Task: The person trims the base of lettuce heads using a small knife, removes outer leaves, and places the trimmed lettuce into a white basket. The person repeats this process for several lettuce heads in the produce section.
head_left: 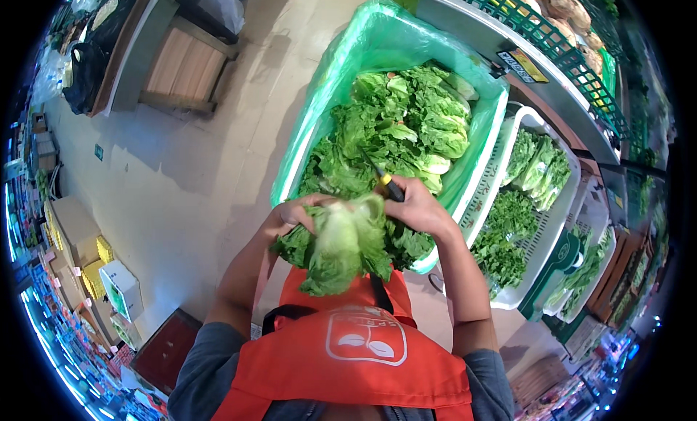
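Observation:
Close in front of my red apron (pixel 356 348) is a leafy head of lettuce (pixel 340 239), somewhat blurred, its pale side facing up. My left hand (pixel 299 210) grips it from the left, fingers partly hidden in the leaves. On the other side, my right hand (pixel 421 207) is closed around a small knife (pixel 386 180) with a black and yellow handle. Its thin dark blade points forward and left, over the pile of lettuces (pixel 406 123). The fingers of that hand come near or touch the lettuce's right edge. Those lettuces lie in a crate lined with green plastic (pixel 327 80).
Right of the crate stand white baskets (pixel 528 276) of leafy greens. A shelf edge with a price tag (pixel 524 64) and a green rack of brown produce (pixel 573 14) rises at far right. Cartons (pixel 80 232) line the left; a wooden stand (pixel 181 65) is at far left.

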`<state>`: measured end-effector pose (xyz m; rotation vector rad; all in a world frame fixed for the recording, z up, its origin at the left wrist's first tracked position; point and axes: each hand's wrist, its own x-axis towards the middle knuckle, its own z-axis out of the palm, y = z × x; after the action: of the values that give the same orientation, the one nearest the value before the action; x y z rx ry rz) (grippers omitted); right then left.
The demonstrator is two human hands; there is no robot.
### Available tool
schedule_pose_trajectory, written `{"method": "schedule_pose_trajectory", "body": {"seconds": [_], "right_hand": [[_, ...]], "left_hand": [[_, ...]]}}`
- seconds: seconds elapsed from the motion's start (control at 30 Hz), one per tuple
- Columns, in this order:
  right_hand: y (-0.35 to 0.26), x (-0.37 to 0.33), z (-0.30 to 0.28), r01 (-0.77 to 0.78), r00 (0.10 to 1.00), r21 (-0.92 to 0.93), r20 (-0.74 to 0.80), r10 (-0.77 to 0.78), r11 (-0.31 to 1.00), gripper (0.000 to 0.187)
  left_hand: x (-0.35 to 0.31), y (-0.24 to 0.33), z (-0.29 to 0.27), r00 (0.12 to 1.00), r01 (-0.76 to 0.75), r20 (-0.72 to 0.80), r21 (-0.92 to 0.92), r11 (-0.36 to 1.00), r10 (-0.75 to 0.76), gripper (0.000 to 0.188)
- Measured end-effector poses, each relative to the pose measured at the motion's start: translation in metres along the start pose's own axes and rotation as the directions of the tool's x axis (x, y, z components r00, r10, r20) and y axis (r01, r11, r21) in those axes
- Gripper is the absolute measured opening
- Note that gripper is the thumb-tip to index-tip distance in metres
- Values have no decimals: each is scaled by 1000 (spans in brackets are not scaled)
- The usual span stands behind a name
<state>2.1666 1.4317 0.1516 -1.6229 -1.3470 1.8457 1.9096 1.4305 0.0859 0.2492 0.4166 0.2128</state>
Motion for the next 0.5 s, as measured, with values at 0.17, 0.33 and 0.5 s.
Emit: {"method": "schedule_pose_trajectory", "body": {"seconds": [0.17, 0.33, 0.5], "right_hand": [[63, 32, -4, -28, 936, -84, -352, -3, 996, 25], [57, 37, 28, -40, 893, -320, -437, -110, 947, 22], [5, 2, 69, 119, 892, -296, -388, -233, 948, 43]], "left_hand": [[-20, 13, -7, 975, -195, -103, 23, 980, 197, 78], [-21, 27, -5, 895, -168, -323, 394, 904, 307, 69], [-13, 18, -1, 789, -61, -479, 562, 825, 384, 63]]}}
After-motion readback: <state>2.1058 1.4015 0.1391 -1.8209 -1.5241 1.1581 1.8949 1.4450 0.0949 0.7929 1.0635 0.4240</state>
